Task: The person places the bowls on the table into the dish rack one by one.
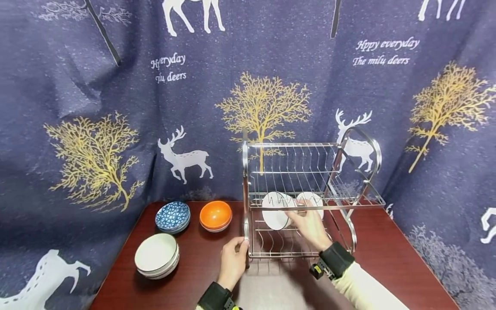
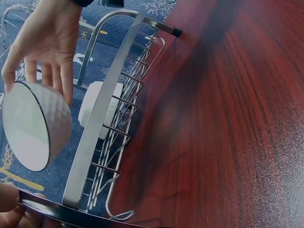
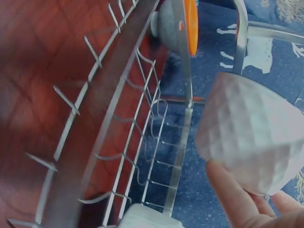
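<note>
Right hand [image 1: 309,226]: reaches between the rack tiers; thumb and fingers pinch the held white bowl from its outer side, probably to keep the mouth free and pass under the upper tier [image 1: 348,207].
Held white bowl [image 1: 274,213]: on its side above the lower tier [image 1: 283,257], mouth toward the left; contact with the wires unclear. Tilt likely matches the slots, which seem made for dishes on edge.
Left hand [image 1: 234,260]: thumb and fingers pinch the front left post of the dish rack [image 1: 246,172], presumably steadying the light frame while the other hand works inside.
Second white bowl [image 1: 315,201]: on the lower tier, right of the held one, stood on edge; the wires seem to keep it from rolling.
White bowl stack [image 1: 156,254]: on the surface [image 1: 193,275], left of the rack, mouths up, nested, probably to save room and stay within reach.
Blue patterned bowls [image 1: 172,215]: behind that stack, mouths up, nested.
Orange bowl [image 1: 215,215]: between the blue ones and the rack, mouth up, apart from both; grouping looks like sorting by colour.
</note>
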A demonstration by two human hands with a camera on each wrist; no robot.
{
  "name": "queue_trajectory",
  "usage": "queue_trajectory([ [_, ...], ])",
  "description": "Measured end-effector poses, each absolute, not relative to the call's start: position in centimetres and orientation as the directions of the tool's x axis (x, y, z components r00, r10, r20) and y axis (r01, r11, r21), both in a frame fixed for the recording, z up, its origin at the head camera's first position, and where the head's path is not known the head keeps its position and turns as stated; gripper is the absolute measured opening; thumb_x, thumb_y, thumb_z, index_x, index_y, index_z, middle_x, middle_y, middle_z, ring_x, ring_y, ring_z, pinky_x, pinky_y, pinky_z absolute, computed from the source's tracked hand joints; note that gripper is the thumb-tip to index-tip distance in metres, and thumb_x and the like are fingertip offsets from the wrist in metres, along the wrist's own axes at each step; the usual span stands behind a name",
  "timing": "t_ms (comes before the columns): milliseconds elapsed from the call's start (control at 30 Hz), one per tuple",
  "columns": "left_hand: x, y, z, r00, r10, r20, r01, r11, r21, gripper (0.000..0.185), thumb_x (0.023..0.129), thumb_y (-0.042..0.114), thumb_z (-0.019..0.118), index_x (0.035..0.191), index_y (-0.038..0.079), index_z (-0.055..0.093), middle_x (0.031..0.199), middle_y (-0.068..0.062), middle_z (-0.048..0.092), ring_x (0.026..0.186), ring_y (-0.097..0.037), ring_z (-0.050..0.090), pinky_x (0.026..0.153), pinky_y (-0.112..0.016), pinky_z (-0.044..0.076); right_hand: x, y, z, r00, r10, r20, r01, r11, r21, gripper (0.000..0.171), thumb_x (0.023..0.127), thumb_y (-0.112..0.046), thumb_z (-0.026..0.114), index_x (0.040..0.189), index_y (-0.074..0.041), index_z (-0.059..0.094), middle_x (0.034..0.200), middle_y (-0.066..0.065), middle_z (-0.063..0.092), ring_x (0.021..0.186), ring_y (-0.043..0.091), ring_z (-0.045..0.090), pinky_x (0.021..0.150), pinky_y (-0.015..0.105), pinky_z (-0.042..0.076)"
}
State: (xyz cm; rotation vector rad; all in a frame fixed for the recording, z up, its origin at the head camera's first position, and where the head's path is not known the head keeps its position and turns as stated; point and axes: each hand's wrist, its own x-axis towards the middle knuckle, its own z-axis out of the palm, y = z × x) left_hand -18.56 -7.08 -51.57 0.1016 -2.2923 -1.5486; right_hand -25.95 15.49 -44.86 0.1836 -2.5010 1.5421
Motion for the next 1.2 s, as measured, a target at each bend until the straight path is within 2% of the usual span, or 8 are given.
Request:
queue_trajectory([
  [67, -18.6, -7.1, -51.6, -0.927, -0.262, 0.27, 0.148, 0.406, 0.902, 0.006, 0.088, 0.009, 0.068, 0.092, 0.007, 0.071, 0.078, -0.001, 0.069, 0.069, -0.011, 0.062, 0.062, -0.024, 0.049, -26.6, 15.3, -44.8, -0.953, -0.02, 0.301, -0.268, 0.519, -0.812, 0.04, 0.083, -0.036, 0.073, 0.105, -0.007, 0.058, 0.075, 0.005, 0.063, 0.063, 0.02, 0.061, 0.06, 0.032, 0.049],
  [133, -18.6, -7.0, -51.6, -0.925, -0.267, 0.271, 0.144, 0.412, 0.9, 0.005, 0.087, 0.009, 0.068, 0.091, 0.007, 0.071, 0.078, -0.001, 0.069, 0.068, -0.011, 0.062, 0.062, -0.025, 0.049, -27.3, 15.1, -44.8, -0.931, -0.043, 0.364, -0.322, 0.568, -0.757, 0.037, 0.082, -0.034, 0.075, 0.102, -0.007, 0.061, 0.084, 0.007, 0.062, 0.069, 0.019, 0.058, 0.064, 0.031, 0.048],
  [300, -18.5, -7.0, -51.8, -0.927, -0.27, 0.262, 0.134, 0.414, 0.9, 0.005, 0.087, 0.009, 0.069, 0.091, 0.006, 0.071, 0.079, -0.002, 0.07, 0.069, -0.012, 0.064, 0.062, -0.024, 0.05, -28.3, 14.5, -45.3, -0.9, -0.082, 0.428, -0.388, 0.597, -0.702, 0.054, 0.078, -0.028, 0.079, 0.116, 0.003, 0.054, 0.107, 0.017, 0.062, 0.088, 0.026, 0.061, 0.075, 0.036, 0.051],
  [600, -18.6, -7.0, -52.0, -0.918, -0.273, 0.287, 0.153, 0.425, 0.892, 0.004, 0.087, 0.01, 0.069, 0.089, 0.008, 0.071, 0.078, -0.002, 0.07, 0.067, -0.011, 0.063, 0.061, -0.025, 0.05, -32.0, 14.7, -49.8, -0.76, -0.219, 0.612, -0.572, 0.671, -0.471, 0.059, 0.077, -0.029, 0.075, 0.124, 0.0, 0.052, 0.113, 0.019, 0.059, 0.106, 0.031, 0.056, 0.09, 0.045, 0.045],
  [700, -18.6, -7.0, -51.9, -0.923, -0.268, 0.277, 0.146, 0.421, 0.895, 0.004, 0.087, 0.01, 0.069, 0.089, 0.008, 0.071, 0.078, -0.001, 0.069, 0.068, -0.011, 0.063, 0.062, -0.024, 0.05, -31.9, 14.4, -49.5, -0.751, -0.248, 0.612, -0.585, 0.679, -0.443, 0.061, 0.078, -0.033, 0.075, 0.126, -0.003, 0.053, 0.115, 0.017, 0.057, 0.11, 0.031, 0.053, 0.093, 0.047, 0.044],
  [833, -18.6, -7.0, -51.9, -0.928, -0.266, 0.261, 0.135, 0.414, 0.9, 0.004, 0.088, 0.011, 0.069, 0.09, 0.008, 0.071, 0.078, -0.001, 0.069, 0.069, -0.011, 0.064, 0.062, -0.024, 0.05, -30.9, 13.6, -47.9, -0.739, -0.307, 0.599, -0.589, 0.726, -0.355, 0.064, 0.074, -0.03, 0.079, 0.126, -0.004, 0.053, 0.111, 0.015, 0.056, 0.102, 0.032, 0.056, 0.088, 0.047, 0.046],
  [1067, -18.6, -7.1, -51.8, -0.932, -0.259, 0.253, 0.129, 0.414, 0.901, 0.006, 0.088, 0.013, 0.069, 0.09, 0.007, 0.071, 0.076, 0.0, 0.069, 0.068, -0.011, 0.063, 0.062, -0.025, 0.05, -30.7, 12.8, -47.6, -0.708, -0.421, 0.567, -0.571, 0.814, -0.107, 0.059, 0.071, -0.025, 0.083, 0.122, -0.006, 0.059, 0.108, 0.014, 0.058, 0.102, 0.033, 0.057, 0.09, 0.045, 0.047],
  [1200, -18.5, -7.1, -51.8, -0.931, -0.261, 0.257, 0.13, 0.421, 0.898, 0.006, 0.088, 0.013, 0.069, 0.09, 0.008, 0.071, 0.076, 0.0, 0.069, 0.068, -0.01, 0.063, 0.062, -0.025, 0.05, -31.2, 12.5, -47.9, -0.653, -0.502, 0.566, -0.587, 0.809, 0.039, 0.054, 0.067, -0.025, 0.085, 0.112, -0.008, 0.062, 0.105, 0.014, 0.059, 0.099, 0.032, 0.058, 0.089, 0.043, 0.048],
])
